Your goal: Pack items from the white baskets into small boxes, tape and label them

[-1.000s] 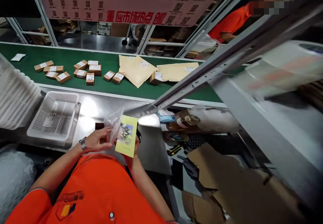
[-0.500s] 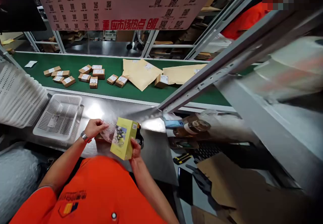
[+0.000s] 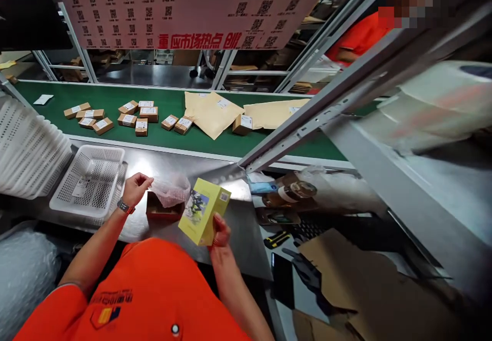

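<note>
A yellow box (image 3: 197,218) with a printed picture is gripped along its right side by my right hand (image 3: 222,231) and held tilted above the steel bench. My left hand (image 3: 135,189) pinches the left edge of a sheet of bubble wrap (image 3: 171,188). The wrap stretches over an open brown cardboard box (image 3: 163,211) standing on the bench between my hands. Part of the cardboard box lies behind the wrap, and its contents cannot be made out.
Left of my hands is a white perforated basket (image 3: 82,203) with a label inside, beside stacked baskets (image 3: 28,148). Beyond the bench, a green conveyor (image 3: 161,143) carries small parcels and padded envelopes (image 3: 215,115). A metal post (image 3: 292,125) slants at right, near a yellow cutter (image 3: 277,239).
My right hand has moved right with the yellow box. My left hand has shifted slightly left, spreading the bubble wrap, and the cardboard box beneath shows more.
</note>
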A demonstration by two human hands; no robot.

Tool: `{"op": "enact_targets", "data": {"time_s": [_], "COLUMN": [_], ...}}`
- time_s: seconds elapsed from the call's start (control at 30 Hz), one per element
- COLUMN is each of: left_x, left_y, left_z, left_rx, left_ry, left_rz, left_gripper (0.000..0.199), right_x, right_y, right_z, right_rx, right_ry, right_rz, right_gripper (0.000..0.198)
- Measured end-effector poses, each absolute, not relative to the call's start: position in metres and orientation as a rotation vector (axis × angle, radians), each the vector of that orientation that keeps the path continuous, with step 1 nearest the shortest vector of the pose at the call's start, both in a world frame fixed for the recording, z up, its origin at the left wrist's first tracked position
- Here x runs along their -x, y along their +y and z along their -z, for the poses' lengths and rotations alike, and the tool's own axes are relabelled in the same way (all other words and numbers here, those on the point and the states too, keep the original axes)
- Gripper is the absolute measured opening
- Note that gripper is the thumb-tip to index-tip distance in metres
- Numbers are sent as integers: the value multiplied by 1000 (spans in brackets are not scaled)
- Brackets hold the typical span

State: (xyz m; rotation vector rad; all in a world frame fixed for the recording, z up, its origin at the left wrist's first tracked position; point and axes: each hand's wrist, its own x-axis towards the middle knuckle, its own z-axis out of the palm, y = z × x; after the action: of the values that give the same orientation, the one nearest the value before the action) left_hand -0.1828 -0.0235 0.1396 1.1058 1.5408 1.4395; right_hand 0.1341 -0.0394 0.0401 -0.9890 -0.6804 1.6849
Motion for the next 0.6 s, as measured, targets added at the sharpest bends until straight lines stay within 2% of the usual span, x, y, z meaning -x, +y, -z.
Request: {"op": "enact_targets", "data": {"time_s": [0.13, 0.27, 0.4, 0.6], "left_x": [182, 174, 166, 156], "left_y": [-27, -27, -24, -17], "left_z": [-145, -147, -144, -147], "left_rx": [-1481, -1742, -1690, -1522], "left_ry": [1652, 1541, 1479, 1514], "left_rz": [-1499, -1458, -1408, -1430], "left_gripper": [37, 29, 28, 27], "right_x": [-147, -143, -119, -105], "right_y": [-53, -53, -39, -34], "right_z": [-62, -95, -122, -132], "right_rx": [1058, 981, 1014, 1107], "right_ry": [-672, -1003, -1310, -1714], "right_rz": [-1563, -1534, -1463, -1485], "right_gripper": [55, 79, 105, 104]}}
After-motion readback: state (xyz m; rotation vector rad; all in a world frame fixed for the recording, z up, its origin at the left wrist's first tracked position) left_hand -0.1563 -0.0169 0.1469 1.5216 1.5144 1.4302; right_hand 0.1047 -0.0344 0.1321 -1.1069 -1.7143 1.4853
